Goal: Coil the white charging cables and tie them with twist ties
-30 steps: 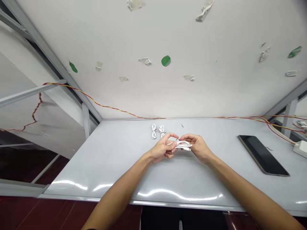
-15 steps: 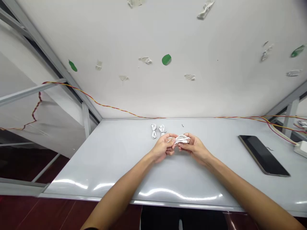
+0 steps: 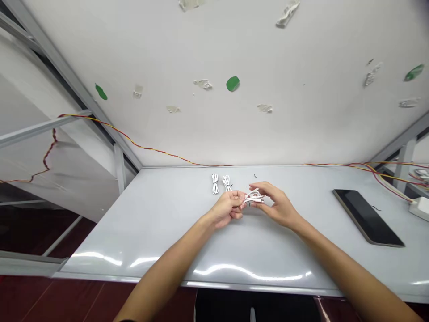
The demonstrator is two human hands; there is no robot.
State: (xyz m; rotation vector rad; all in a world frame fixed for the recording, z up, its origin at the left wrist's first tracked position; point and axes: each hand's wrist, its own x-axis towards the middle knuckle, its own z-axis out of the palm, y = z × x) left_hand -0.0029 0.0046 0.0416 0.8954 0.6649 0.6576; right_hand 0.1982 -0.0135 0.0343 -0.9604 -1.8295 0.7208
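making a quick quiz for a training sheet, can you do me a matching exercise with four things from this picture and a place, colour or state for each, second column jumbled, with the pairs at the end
Things:
1. phone
2. left hand
3. wires
4. two cable bundles

Descriptions:
A. red and yellow, twisted together
B. side by side, beyond the left hand
C. gripping a white cable
D. flat on the table, right of both hands

Pairs: 1-D, 2-C, 3-A, 4-B

Left hand [image 3: 231,208] hides part of cable [image 3: 255,197]; white box [image 3: 420,208] cut off.
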